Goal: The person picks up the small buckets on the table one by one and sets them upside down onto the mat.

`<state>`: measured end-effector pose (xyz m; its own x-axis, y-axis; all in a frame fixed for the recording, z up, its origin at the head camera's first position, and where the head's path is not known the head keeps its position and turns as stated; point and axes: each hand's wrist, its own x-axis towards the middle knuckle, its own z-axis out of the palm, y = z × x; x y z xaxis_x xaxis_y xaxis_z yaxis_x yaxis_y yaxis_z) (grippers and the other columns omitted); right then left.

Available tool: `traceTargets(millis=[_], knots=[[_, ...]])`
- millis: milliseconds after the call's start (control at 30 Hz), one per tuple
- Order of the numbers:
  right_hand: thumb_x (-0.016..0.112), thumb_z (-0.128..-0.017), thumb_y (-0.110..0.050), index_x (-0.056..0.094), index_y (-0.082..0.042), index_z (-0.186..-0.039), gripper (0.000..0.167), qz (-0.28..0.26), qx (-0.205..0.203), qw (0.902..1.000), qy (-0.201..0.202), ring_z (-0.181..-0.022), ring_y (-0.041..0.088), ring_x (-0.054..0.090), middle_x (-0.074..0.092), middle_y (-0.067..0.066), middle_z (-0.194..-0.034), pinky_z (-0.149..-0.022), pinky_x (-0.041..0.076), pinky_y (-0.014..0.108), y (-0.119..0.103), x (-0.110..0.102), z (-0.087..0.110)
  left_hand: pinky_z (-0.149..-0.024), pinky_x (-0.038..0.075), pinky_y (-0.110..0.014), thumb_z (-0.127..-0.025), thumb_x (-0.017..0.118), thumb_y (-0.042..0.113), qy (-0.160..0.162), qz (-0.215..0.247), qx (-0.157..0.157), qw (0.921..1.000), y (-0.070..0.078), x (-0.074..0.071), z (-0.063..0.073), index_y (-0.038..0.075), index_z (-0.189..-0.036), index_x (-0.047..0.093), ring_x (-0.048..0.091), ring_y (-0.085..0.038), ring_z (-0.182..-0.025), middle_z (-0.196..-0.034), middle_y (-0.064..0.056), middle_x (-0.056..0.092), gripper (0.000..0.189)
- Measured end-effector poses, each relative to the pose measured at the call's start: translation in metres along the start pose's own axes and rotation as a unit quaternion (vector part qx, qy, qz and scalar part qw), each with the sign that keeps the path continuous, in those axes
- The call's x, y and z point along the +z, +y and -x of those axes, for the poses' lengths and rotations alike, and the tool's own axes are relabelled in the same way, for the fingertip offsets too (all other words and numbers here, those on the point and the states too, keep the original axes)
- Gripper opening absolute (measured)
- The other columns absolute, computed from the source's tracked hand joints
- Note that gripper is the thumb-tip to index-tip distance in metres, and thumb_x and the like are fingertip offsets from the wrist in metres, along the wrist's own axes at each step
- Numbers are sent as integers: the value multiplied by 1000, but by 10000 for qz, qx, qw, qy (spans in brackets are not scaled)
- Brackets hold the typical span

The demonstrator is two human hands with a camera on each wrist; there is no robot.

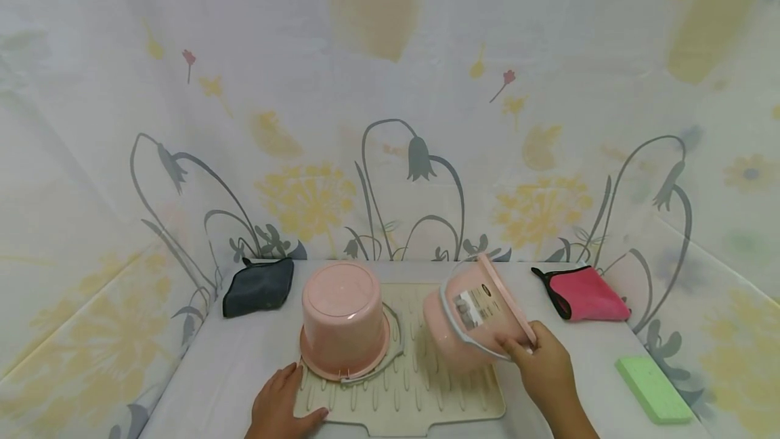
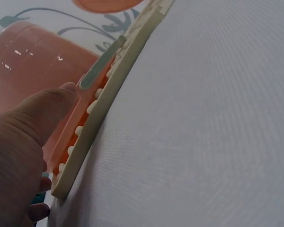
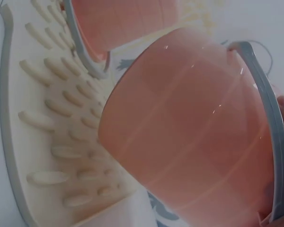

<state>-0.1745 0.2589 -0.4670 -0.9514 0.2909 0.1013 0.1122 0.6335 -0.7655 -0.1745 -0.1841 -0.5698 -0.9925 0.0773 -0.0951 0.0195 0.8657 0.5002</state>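
A pink bucket [image 1: 341,317] stands upside down on the left half of a cream ridged drying mat [image 1: 396,405], its grey handle lying around the rim. My left hand [image 1: 282,406] rests at the mat's front left corner with the thumb [image 2: 49,111] stretched out close to that bucket's rim. With my right hand [image 1: 545,368] I grip the rim of a second pink bucket [image 1: 451,341], pinching it between thumb and fingers. This one is tilted over the mat's right half, label facing me, its rim toward the right and its base toward the lower left.
A dark grey zipped pouch [image 1: 258,288] lies at the back left and a pink pouch [image 1: 585,293] with black trim at the back right. A green sponge block [image 1: 654,390] sits near the right edge. Patterned cloth [image 1: 390,87] walls in the white table.
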Motion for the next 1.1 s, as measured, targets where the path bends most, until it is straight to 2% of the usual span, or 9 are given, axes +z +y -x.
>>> traceTargets(millis=[200, 300, 400, 467, 600, 700, 900, 1033, 1100], knots=[[79, -91, -50, 60, -3, -106, 53, -171, 204, 9996, -41, -70, 18, 44, 52, 3, -73, -52, 36, 27, 3, 4, 6, -106, 44, -69, -81, 84, 57, 335, 273, 92, 9990, 3, -3, 3, -7, -146, 53, 51, -51, -133, -146, -30, 52, 96], [78, -92, -52, 59, -2, -107, 56, -360, 355, 9987, -108, -69, 16, 44, 53, 3, -73, -52, 37, 27, 3, 5, 8, -104, 43, -71, -86, 82, 49, 986, 591, 269, 9930, 13, -5, 11, -5, -144, 56, 51, -51, -131, -144, -27, 52, 83], [78, -91, -53, 60, -1, -109, 58, -627, 488, 9967, -165, -71, 17, 46, 60, 5, -80, -54, 40, 28, 5, 8, 11, -100, 47, -68, -88, 83, 36, 1979, 888, 506, 9749, 28, -5, 19, 0, -137, 64, 54, -44, -125, -136, -20, 57, 64], [78, -90, -54, 61, -1, -111, 60, -767, 560, 9953, -199, -73, 17, 46, 61, 6, -83, -55, 41, 28, 7, 10, 12, -97, 51, -64, -86, 85, 24, 2615, 1072, 796, 9559, 39, -5, 23, 4, -131, 69, 58, -35, -120, -129, -14, 61, 52], [79, -88, -56, 62, -3, -115, 62, -1003, 688, 9921, -314, -71, 16, 44, 62, 5, -86, -55, 40, 28, 10, 15, 14, -88, 59, -51, -77, 88, 11, 3265, 1255, 1421, 9260, 57, -2, 26, 8, -120, 73, 63, -19, -111, -121, -2, 64, 46], [79, -88, -57, 64, -3, -121, 65, -1110, 688, 9908, -359, -78, 15, 49, 69, 7, -96, -60, 45, 27, 11, 17, 16, -82, 59, -41, -75, 87, 8, 3187, 1492, 1941, 9157, 70, 5, 27, 8, -118, 73, 63, -14, -104, -120, 4, 63, 45], [78, -89, -57, 64, 0, -129, 71, -1108, 671, 9911, -297, -96, 19, 57, 75, 13, -114, -76, 52, 25, 5, 18, 24, -89, 56, -32, -79, 85, 16, 2147, 2082, 2711, 9149, 98, 29, 29, 17, -132, 67, 61, -11, -113, -131, 1, 61, 56], [78, -88, -59, 64, 1, -127, 73, -1132, 781, 9899, -347, -96, 19, 58, 75, 12, -111, -76, 52, 28, 0, 18, 30, -101, 54, -40, -81, 86, 23, 1655, 2146, 2784, 9214, 112, 36, 26, 22, -145, 57, 55, -16, -131, -145, -6, 56, 70], [78, -88, -59, 65, 2, -125, 72, -1120, 805, 9898, -348, -94, 19, 59, 75, 11, -108, -75, 51, 29, -2, 19, 32, -106, 51, -44, -82, 86, 28, 1369, 2228, 2642, 9283, 119, 34, 24, 24, -151, 50, 49, -19, -139, -153, -6, 49, 78]])
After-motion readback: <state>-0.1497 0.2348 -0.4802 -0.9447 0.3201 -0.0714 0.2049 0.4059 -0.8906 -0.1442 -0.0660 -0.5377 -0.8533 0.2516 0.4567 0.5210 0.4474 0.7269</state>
